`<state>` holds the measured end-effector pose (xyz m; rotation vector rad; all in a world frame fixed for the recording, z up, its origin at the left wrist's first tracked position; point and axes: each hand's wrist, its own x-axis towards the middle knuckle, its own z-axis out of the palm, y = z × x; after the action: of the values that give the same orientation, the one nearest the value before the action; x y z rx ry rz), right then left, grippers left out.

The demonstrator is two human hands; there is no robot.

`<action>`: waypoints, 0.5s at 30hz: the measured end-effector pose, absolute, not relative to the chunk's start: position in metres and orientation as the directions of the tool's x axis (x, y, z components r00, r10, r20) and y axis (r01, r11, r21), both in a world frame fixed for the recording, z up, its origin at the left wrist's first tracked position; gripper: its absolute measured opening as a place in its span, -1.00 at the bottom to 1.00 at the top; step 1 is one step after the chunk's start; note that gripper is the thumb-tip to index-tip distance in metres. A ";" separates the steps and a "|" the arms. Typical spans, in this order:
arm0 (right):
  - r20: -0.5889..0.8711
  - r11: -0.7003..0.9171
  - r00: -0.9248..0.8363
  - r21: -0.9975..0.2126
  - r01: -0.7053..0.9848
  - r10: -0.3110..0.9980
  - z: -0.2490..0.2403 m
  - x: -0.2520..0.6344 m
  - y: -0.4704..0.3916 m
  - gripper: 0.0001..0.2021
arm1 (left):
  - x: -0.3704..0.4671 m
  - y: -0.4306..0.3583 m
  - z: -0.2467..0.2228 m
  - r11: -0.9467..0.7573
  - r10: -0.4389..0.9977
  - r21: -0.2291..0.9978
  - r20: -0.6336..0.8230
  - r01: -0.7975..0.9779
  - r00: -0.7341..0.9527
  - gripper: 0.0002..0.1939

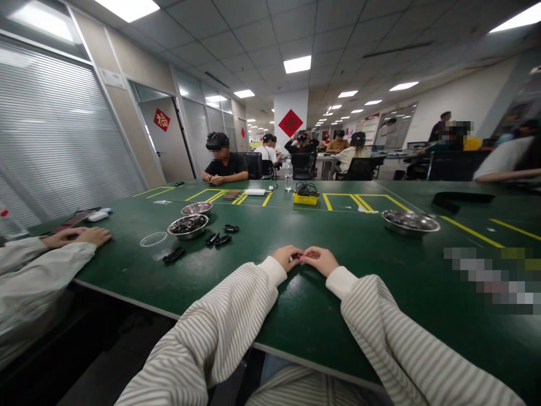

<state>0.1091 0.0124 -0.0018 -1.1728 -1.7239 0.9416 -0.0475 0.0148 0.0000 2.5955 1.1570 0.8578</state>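
Both my hands meet over the green table, fingertips almost touching. My left hand is closed in a pinch on a small dark piece with a red part, too small to identify. From the other side, my right hand pinches at the same piece, its thumb and finger pressed together. Mostly the fingers cover the piece. To the left of my hands lie several black plastic parts, beside a metal bowl filled with similar dark parts.
Behind that bowl stands a second metal bowl; a third bowl is at right. A yellow tray holds black cables near a water bottle. A clear ring lies at left, near another person's hands. Someone sits across the table.
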 end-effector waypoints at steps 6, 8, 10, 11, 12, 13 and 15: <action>0.144 0.181 -0.212 -0.969 0.167 0.967 0.001 0.107 0.010 -0.80 | -0.049 0.014 0.003 -0.704 0.701 0.380 0.505 0.600 0.504 -0.82; 0.120 0.144 -0.186 -0.982 0.123 0.975 0.002 0.108 0.010 -0.80 | -0.050 0.013 0.004 -0.703 0.700 0.373 0.514 0.605 0.496 -0.81; 0.093 0.110 -0.167 -0.990 0.092 0.981 0.002 0.110 0.010 -0.79 | -0.050 0.012 0.004 -0.703 0.697 0.359 0.518 0.614 0.496 -0.81; 0.085 0.100 -0.167 -0.992 0.082 0.982 0.002 0.110 0.010 -0.79 | -0.050 0.012 0.004 -0.706 0.694 0.350 0.517 0.616 0.502 -0.81; 0.081 0.095 -0.173 -0.993 0.075 0.982 0.002 0.111 0.010 -0.78 | -0.050 0.012 0.004 -0.712 0.688 0.340 0.516 0.615 0.511 -0.80; 0.082 0.096 -0.182 -0.993 0.072 0.980 0.002 0.111 0.009 -0.77 | -0.050 0.011 0.003 -0.721 0.678 0.329 0.517 0.609 0.523 -0.79; 0.093 0.109 -0.201 -0.991 0.071 0.975 0.002 0.111 0.009 -0.76 | -0.049 0.010 0.003 -0.745 0.652 0.309 0.525 0.592 0.547 -0.76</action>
<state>0.1107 0.0085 0.0021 -1.0913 -1.4618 1.2353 -0.0494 0.0105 0.0028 2.6783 1.0799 0.9697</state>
